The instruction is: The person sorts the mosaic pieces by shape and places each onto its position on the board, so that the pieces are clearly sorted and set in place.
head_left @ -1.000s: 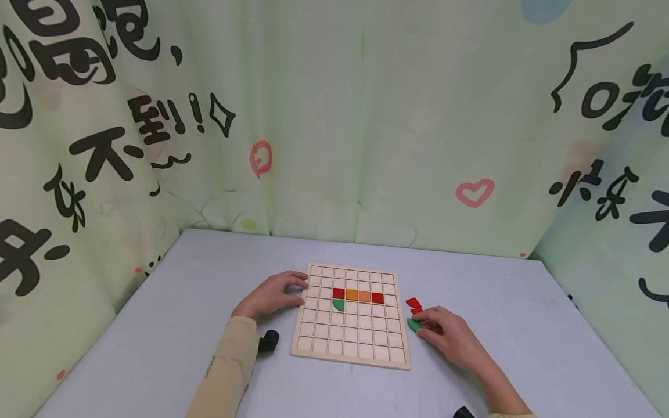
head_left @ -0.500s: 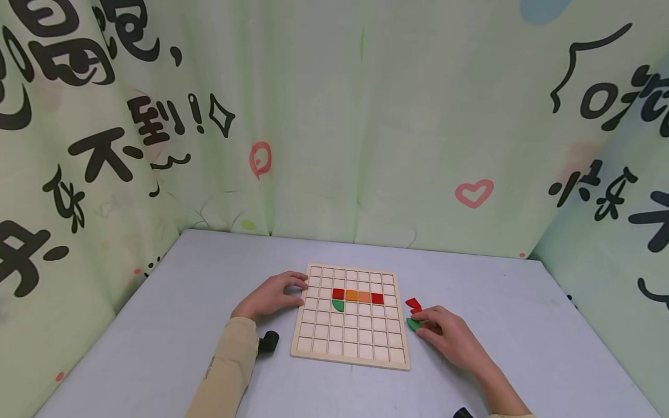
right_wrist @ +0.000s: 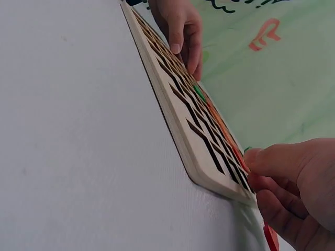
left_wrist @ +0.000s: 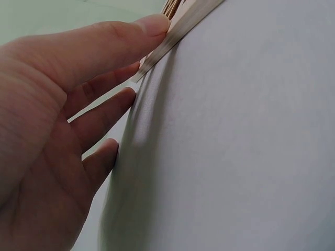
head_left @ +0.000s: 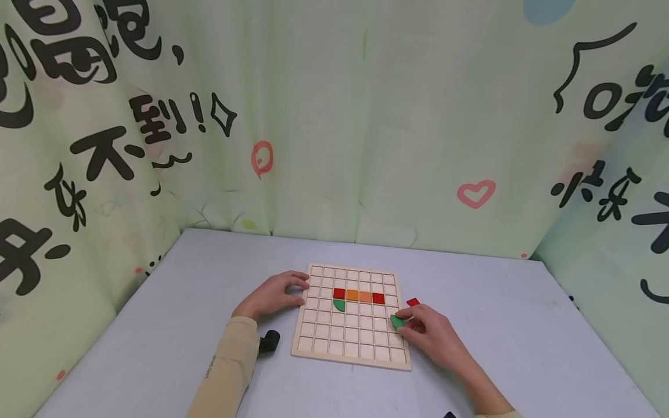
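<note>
A wooden grid board (head_left: 324,332) lies on the table. In one row sit a red square (head_left: 339,294), two orange squares (head_left: 358,296) and another red square (head_left: 378,298); a green rounded piece (head_left: 340,305) lies below the left red one. My right hand (head_left: 431,337) pinches a second green rounded piece (head_left: 396,321) between thumb and fingers, over the board's right edge. My left hand (head_left: 272,295) rests at the board's left edge. In the left wrist view its thumb touches the board's side (left_wrist: 180,36), with the fingers extended.
A red piece (head_left: 413,302) lies on the table right of the board, partly behind the right hand. Black wrist devices show beside the left sleeve (head_left: 269,341) and at the bottom edge. A printed curtain (head_left: 334,145) surrounds the white table (head_left: 235,249).
My right hand has lifted the second green piece off the table and carried it left to the board's right edge. My left hand has stayed put.
</note>
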### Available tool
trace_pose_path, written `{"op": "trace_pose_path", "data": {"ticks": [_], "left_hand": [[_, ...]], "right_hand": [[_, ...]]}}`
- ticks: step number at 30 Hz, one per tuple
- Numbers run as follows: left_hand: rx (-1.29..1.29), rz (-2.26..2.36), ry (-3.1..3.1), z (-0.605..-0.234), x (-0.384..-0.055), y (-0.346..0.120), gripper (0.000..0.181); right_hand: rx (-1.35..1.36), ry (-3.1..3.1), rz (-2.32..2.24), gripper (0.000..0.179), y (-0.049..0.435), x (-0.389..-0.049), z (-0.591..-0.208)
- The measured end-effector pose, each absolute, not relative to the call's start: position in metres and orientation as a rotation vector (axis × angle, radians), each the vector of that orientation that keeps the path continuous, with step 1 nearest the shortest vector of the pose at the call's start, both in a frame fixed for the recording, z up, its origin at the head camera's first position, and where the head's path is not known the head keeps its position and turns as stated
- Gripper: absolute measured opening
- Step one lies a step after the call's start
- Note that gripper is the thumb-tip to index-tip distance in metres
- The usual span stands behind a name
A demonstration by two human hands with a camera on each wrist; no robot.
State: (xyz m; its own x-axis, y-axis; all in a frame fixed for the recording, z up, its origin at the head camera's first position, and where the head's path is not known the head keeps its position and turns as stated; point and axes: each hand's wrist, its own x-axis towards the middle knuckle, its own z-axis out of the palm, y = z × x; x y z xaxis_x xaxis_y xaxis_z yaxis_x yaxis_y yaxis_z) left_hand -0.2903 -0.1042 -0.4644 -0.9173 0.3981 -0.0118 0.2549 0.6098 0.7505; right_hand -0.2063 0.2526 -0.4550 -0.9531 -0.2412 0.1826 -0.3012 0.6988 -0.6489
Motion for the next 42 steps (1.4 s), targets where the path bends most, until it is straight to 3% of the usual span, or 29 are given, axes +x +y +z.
{"op": "trace_pose_path", "data": {"ticks": [18,42], "left_hand": [[0.534,1.198,2.664,-0.465,-0.29,-0.103,0.032],[0.566,1.193,2.656,-0.466,-0.292,-0.105,0.034]], "right_hand": [[0.453,-2.839,1.064,0.021,0.192,-0.231,-0.448],[0.578,-2.801,0.91,0.014,0.168,-0.243,-0.457]]}}
